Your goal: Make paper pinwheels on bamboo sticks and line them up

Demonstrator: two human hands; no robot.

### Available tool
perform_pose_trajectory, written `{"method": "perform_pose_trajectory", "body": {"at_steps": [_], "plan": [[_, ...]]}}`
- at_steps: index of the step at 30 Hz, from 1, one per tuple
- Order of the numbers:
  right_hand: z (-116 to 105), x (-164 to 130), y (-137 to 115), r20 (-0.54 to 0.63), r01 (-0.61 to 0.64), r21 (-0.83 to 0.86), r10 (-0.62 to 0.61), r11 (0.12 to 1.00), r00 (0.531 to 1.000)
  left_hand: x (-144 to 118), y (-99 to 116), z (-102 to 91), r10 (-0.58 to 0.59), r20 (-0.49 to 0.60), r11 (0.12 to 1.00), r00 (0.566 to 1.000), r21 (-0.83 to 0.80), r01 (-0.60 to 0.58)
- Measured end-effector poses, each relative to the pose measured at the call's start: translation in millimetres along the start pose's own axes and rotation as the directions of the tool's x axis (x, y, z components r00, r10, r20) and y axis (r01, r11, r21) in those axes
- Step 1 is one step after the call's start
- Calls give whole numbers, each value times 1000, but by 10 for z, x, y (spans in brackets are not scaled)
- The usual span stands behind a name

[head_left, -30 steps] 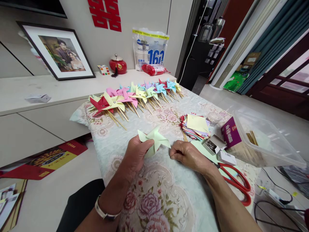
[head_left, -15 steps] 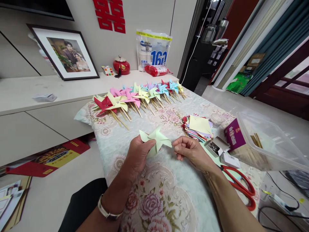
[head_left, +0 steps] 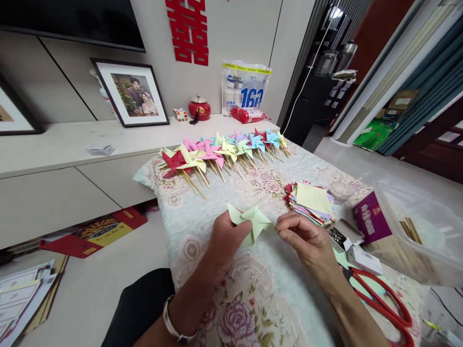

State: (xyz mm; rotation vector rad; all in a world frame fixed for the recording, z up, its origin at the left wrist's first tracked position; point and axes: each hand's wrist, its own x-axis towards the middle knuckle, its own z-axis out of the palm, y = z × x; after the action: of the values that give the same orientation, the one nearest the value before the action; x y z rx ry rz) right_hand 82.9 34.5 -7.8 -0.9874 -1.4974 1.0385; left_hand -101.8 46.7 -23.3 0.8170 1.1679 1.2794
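My left hand (head_left: 226, 241) pinches a pale green folded paper pinwheel (head_left: 253, 222) above the floral tablecloth (head_left: 249, 299). The fingertips of my right hand (head_left: 306, 238) are closed at the pinwheel's right tip, touching it. A stack of coloured paper squares (head_left: 311, 201) lies just to the right. Behind it, a row of several finished pinwheels on wooden sticks (head_left: 220, 152) stretches across the far part of the table.
Red scissors (head_left: 387, 303) lie at the right. A small open box of pins (head_left: 342, 234), a purple box (head_left: 371, 223) and a clear plastic tub of sticks (head_left: 415, 231) stand beyond them. A low cabinet (head_left: 72, 159) carries a framed photo (head_left: 132, 94).
My right hand has lifted off the table and moved left to the pinwheel's right tip. The camera view has shifted, so everything sits further right and lower.
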Motion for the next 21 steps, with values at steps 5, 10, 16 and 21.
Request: {"method": "perform_pose_trajectory", "body": {"at_steps": [5, 10, 16, 21], "plan": [[108, -46, -53, 141, 259, -299, -226, 919, 964, -32, -1, 29, 22, 73, 997, 997, 78, -28], [155, -43, -37, 152, 361, -420, -328, 833, 932, -81, 40, 74, 37, 66, 991, 997, 130, -45], [187, -48, -12, 38, 285, -481, -306, 829, 951, -94, -11, 85, 42, 75, 990, 996, 134, -51], [215, -50, 15, -16, 133, -333, -147, 933, 989, -101, -37, 86, 77, 73, 986, 994, 145, -86]]}}
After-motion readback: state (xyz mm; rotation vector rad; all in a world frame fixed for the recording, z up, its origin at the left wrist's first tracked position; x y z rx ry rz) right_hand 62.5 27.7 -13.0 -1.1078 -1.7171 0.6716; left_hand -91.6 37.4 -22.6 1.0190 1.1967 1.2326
